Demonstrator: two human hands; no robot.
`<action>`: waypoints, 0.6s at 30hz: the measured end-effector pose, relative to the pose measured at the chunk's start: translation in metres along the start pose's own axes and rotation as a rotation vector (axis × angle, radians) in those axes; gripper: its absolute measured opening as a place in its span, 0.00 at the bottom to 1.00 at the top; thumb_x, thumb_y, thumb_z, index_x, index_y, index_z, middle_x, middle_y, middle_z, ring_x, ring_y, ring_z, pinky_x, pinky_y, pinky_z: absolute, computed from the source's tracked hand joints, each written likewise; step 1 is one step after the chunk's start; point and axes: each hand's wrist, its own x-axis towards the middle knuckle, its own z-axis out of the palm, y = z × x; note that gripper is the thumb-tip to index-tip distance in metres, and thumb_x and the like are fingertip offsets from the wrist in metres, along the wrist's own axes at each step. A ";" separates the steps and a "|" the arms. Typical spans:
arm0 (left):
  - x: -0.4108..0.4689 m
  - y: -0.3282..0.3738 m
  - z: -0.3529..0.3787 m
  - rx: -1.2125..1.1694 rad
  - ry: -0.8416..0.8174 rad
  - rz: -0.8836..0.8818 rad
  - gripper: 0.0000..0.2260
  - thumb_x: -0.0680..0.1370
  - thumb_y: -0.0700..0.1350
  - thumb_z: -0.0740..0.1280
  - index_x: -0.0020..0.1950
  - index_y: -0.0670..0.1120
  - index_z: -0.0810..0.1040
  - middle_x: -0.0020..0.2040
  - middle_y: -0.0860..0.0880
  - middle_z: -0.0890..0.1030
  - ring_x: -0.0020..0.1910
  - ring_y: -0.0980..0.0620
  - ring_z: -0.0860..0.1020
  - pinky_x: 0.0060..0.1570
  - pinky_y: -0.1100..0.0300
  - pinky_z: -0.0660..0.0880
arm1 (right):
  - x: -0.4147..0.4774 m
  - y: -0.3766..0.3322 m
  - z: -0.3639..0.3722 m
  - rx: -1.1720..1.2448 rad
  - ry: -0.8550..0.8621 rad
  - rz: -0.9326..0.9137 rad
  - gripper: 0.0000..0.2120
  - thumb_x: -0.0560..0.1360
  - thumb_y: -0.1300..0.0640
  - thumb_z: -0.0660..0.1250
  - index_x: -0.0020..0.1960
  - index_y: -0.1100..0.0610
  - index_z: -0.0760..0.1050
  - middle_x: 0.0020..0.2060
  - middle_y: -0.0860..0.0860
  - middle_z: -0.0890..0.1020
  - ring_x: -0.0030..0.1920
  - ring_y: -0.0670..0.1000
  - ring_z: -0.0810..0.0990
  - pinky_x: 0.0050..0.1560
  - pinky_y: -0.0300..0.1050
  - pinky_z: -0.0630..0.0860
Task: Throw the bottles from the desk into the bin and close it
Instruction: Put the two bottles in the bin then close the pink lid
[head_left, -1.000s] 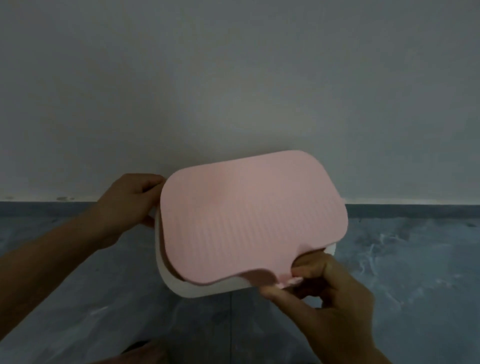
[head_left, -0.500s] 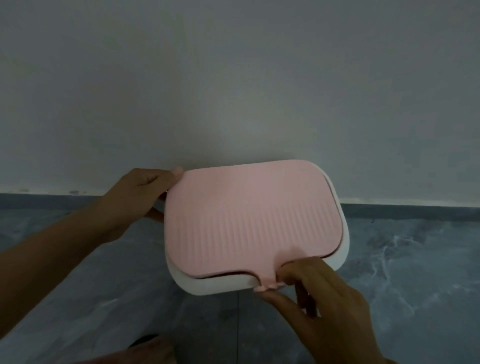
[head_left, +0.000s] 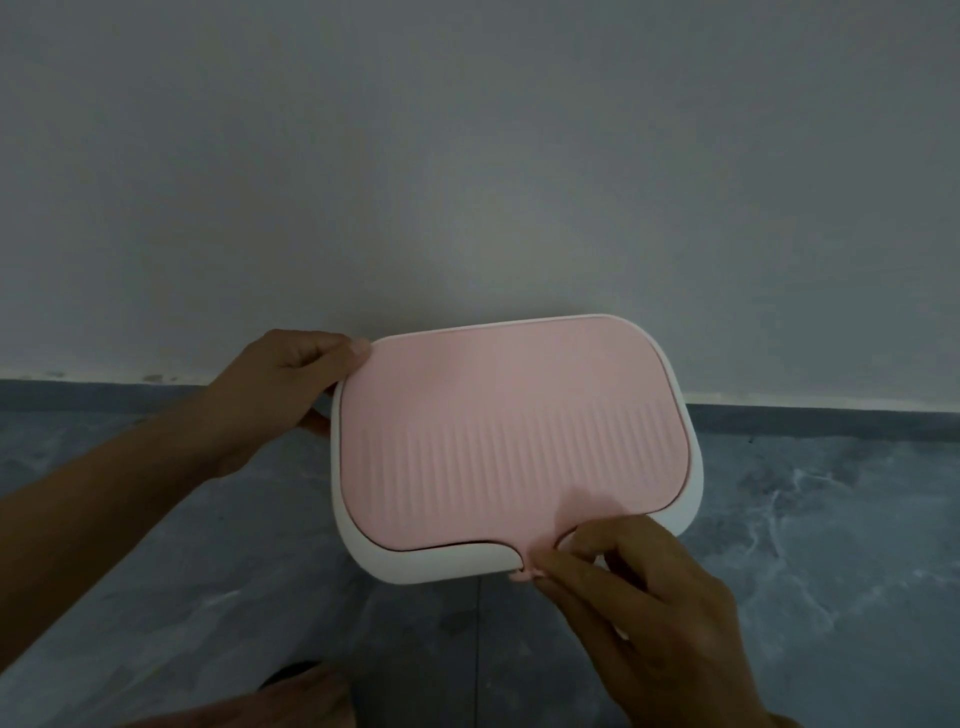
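Now the pink lid (head_left: 498, 431) sits lower on the bin (head_left: 441, 564); both hands' grip holds it: left (head_left: 280, 384), right (head_left: 639, 587).

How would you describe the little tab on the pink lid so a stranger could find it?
Start at the white plastic bin standing on the grey marbled floor against the wall. Its ribbed pink lid covers the top. The small pink tab juts over the near rim, pinched by the right hand.

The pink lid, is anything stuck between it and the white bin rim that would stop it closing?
Nothing visible. The pink lid sits nearly flush in the white bin rim, with only a thin dark gap along the front edge.
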 end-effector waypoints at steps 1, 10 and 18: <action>0.001 -0.001 0.000 0.010 0.004 0.007 0.17 0.79 0.49 0.62 0.34 0.58 0.85 0.33 0.59 0.84 0.32 0.66 0.79 0.27 0.71 0.75 | 0.002 0.000 -0.001 -0.026 0.006 -0.023 0.07 0.72 0.51 0.70 0.43 0.53 0.85 0.38 0.50 0.83 0.36 0.47 0.75 0.33 0.38 0.74; 0.013 -0.006 0.004 0.119 0.076 0.077 0.14 0.79 0.49 0.62 0.38 0.51 0.83 0.35 0.57 0.80 0.34 0.64 0.75 0.37 0.62 0.77 | 0.009 0.007 0.005 -0.006 -0.001 -0.151 0.06 0.70 0.55 0.73 0.42 0.57 0.86 0.42 0.52 0.85 0.44 0.54 0.81 0.49 0.45 0.76; 0.003 0.003 0.009 0.585 0.136 0.208 0.19 0.79 0.56 0.57 0.49 0.43 0.79 0.44 0.46 0.78 0.41 0.53 0.74 0.41 0.70 0.69 | 0.004 0.009 0.011 0.002 0.000 -0.151 0.07 0.74 0.57 0.70 0.46 0.58 0.85 0.45 0.52 0.85 0.50 0.50 0.79 0.55 0.42 0.74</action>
